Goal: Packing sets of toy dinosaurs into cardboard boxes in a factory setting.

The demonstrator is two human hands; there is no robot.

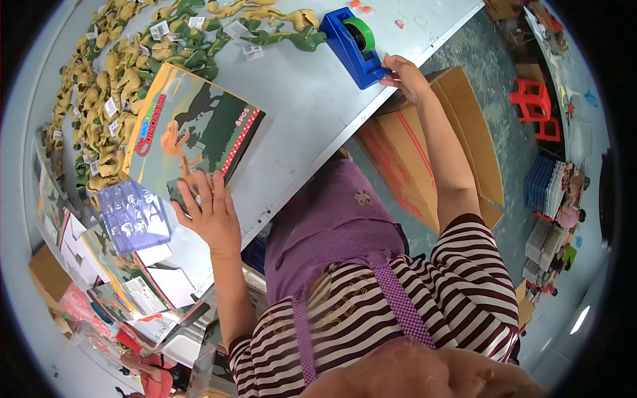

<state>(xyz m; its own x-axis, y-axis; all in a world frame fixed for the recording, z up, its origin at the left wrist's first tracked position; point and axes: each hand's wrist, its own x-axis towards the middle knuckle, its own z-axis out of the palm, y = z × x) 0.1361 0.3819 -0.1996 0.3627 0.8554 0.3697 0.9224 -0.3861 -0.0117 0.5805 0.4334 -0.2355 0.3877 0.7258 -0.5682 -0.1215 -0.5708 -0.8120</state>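
A: What do I have in the left hand (211,213) now?

B: I see it at the left centre of the frame, fingers spread and laid flat on the lower edge of the box (192,129). The box is a flat printed one with a dinosaur picture, and it lies tilted on the grey table (312,106), its corner pointing to the right.

A: And the right hand (405,76)?

B: It is in the upper middle, at the table edge. The fingers are drawn together at the front end of the blue dispenser (352,46), touching it. I cannot tell if they pinch tape or only the dispenser tip. A green tape roll (361,33) sits in the dispenser.

A: What lies around the box?

B: Just beside its lower left corner I see a clear blister tray (133,215), bluish, resting on more printed cards (126,278). In the upper left, many toy dinosaurs (119,73), green and yellow, are piled on the table, some with white tags. A few reach up to the dispenser.

A: Below the table?

B: A brown carton (424,159) stands on the floor under my right forearm. Red stools (534,106) are far at the right.
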